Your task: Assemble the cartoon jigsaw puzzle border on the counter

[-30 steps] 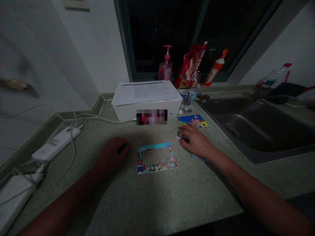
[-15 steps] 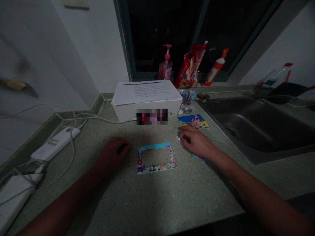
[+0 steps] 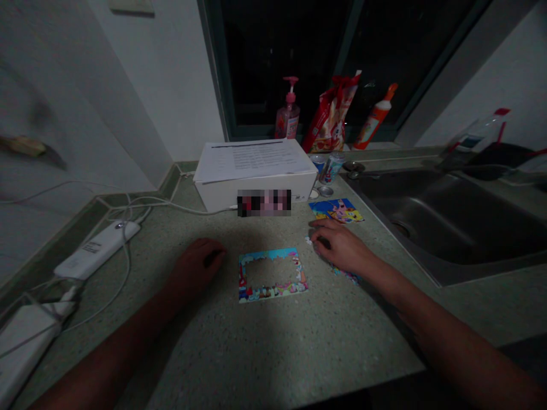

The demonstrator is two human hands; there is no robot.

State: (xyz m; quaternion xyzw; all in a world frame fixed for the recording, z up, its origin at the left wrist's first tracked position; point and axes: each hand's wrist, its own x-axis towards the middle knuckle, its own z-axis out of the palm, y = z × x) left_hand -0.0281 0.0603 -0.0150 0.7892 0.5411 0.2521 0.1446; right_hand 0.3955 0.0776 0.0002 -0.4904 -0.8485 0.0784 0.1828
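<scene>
A colourful jigsaw puzzle [image 3: 273, 293] lies flat on the counter, its border joined into a rectangle around an open middle. Left of it my left hand [image 3: 200, 263] rests with loosely curled fingers, and I see nothing in them. To the puzzle's right, my right hand [image 3: 339, 244] pinches a small whitish puzzle piece [image 3: 308, 241] at the thumb and fingertips. Several loose puzzle pieces [image 3: 347, 275] lie under the right wrist, partly hidden by it. Just beyond that hand is a bright cartoon picture card [image 3: 337, 209].
At the back stands a white box [image 3: 256, 191] with a printed sheet on top. Drink cans [image 3: 332, 168] stand beside it. A steel sink [image 3: 448, 213] is at the right. White power strips [image 3: 98, 247] and cables lie left. Bottles and a red bag [image 3: 331, 114] line the windowsill.
</scene>
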